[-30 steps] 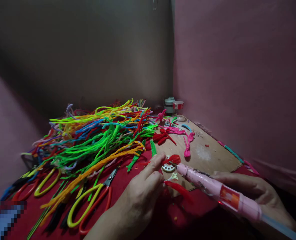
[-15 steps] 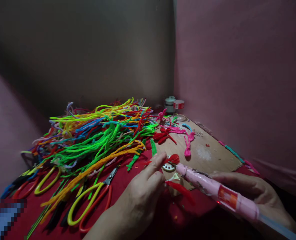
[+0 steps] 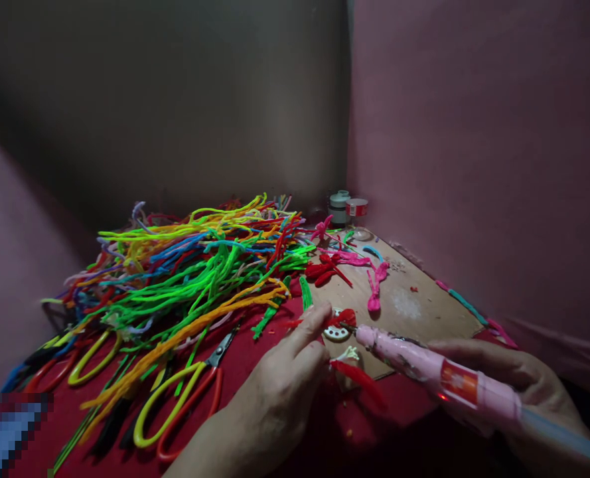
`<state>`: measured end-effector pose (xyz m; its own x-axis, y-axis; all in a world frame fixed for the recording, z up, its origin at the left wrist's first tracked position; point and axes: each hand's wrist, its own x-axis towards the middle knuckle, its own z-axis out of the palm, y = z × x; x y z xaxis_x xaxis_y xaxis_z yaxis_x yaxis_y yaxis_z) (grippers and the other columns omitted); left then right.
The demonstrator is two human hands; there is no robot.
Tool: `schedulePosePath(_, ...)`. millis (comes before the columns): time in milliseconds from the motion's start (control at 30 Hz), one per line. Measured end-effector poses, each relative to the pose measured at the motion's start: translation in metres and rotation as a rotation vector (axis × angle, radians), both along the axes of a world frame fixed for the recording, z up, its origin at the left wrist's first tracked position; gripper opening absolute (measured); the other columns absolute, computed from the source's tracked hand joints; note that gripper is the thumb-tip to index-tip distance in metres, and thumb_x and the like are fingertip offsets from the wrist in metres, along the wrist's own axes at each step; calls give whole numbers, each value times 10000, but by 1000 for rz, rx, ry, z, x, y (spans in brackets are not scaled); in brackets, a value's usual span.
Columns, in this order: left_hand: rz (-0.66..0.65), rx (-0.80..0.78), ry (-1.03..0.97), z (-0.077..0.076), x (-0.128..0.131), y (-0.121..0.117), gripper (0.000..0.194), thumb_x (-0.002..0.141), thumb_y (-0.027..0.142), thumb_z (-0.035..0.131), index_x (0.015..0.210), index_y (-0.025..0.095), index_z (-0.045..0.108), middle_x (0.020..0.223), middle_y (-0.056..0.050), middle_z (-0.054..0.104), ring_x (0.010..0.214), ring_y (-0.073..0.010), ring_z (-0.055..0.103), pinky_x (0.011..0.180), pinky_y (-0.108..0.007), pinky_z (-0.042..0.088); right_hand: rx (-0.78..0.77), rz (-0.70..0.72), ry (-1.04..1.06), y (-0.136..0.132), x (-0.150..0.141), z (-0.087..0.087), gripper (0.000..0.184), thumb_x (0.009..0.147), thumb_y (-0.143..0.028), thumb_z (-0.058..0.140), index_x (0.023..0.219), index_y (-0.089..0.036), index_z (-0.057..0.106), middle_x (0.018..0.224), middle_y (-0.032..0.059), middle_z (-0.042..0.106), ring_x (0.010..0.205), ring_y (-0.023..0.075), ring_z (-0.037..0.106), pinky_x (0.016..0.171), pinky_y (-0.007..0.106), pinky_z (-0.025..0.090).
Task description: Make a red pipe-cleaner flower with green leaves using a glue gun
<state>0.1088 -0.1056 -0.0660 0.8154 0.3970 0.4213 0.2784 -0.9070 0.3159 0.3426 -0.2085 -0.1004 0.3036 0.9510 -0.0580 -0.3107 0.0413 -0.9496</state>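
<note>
The left hand (image 3: 287, 388) pinches a red loop (image 3: 349, 316) and the right hand (image 3: 528, 378) grips a glue gun (image 3: 419, 365), whose close nozzle (image 3: 350, 327) could burn fingertips (image 3: 323, 312) if it slips.

At the near left corner of the brown board (image 3: 439, 299), our left hand (image 3: 287, 378) pinches two red pipe-cleaner pieces (image 3: 358, 377). Our right hand (image 3: 528, 382) holds a pink hot glue gun (image 3: 427, 365) by the board's near edge. Left of the board we have heaped pipe cleaners (image 3: 190, 282) and scissors (image 3: 204, 367); beyond it, a jar (image 3: 340, 208).
</note>
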Motion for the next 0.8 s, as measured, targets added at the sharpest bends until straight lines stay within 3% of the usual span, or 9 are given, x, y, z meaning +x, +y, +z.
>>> schedulePosePath(100, -14, -5, -7, 0, 0, 0, 183, 849, 23, 366, 845, 155, 494, 1354, -159, 445, 1310, -189, 306, 1046, -299, 340, 20, 69, -41, 2, 3, -1, 356, 461, -320, 796, 812, -280, 758, 802, 89, 743, 784, 327, 691, 690, 312, 566)
schedulePosePath(233, 1, -18, 19, -1, -1, 1, 191, 847, 9, 358, 827, 150, 485, 1387, -154, 403, 1307, -180, 317, 1053, -286, 330, -10, -42, -34, 2, -3, 6, 384, 408, -410, 811, 766, -281, 759, 749, 77, 746, 718, 283, 703, 644, 249, 561)
schedulePosePath(333, 5, -9, 27, -2, -2, 1, 179, 849, 12, 365, 842, 146, 484, 1419, -158, 352, 1313, -180, 305, 1055, -275, 327, -32, -63, -20, 2, -7, 10, 413, 361, -432, 821, 740, -279, 761, 662, 70, 737, 594, 242, 694, 499, 192, 538)
schedulePosePath(467, 1, -1, 30, 0, -1, -1, 181, 855, 17, 359, 826, 151, 476, 1419, -159, 350, 1319, -186, 295, 1051, -278, 338, -60, -63, 2, 3, -4, 9, 393, 356, -359, 826, 732, -268, 763, 642, 75, 731, 513, 215, 670, 297, 133, 413)
schedulePosePath(633, -7, 21, 18, 2, 0, -2, 191, 848, 0, 358, 863, 149, 476, 1408, -168, 363, 1314, -177, 308, 1039, -270, 356, -67, -42, 79, 5, -2, 9, 432, 346, -382, 835, 751, -249, 765, 766, 109, 740, 737, 280, 697, 510, 205, 543)
schedulePosePath(700, -10, 33, 19, 1, 0, -2, 186, 850, 4, 359, 868, 147, 476, 1410, -171, 357, 1318, -178, 301, 1040, -271, 356, -76, -32, 93, 6, -2, 8, 427, 335, -368, 843, 739, -252, 765, 741, 100, 740, 697, 252, 697, 534, 186, 537)
schedulePosePath(800, -3, 43, 29, 0, 0, -2, 183, 851, 8, 361, 869, 145, 481, 1411, -168, 355, 1321, -182, 296, 1044, -287, 354, -68, -8, 117, 7, 2, 3, 480, 307, -358, 852, 766, -248, 763, 720, 98, 738, 495, 180, 650, 414, 153, 487)
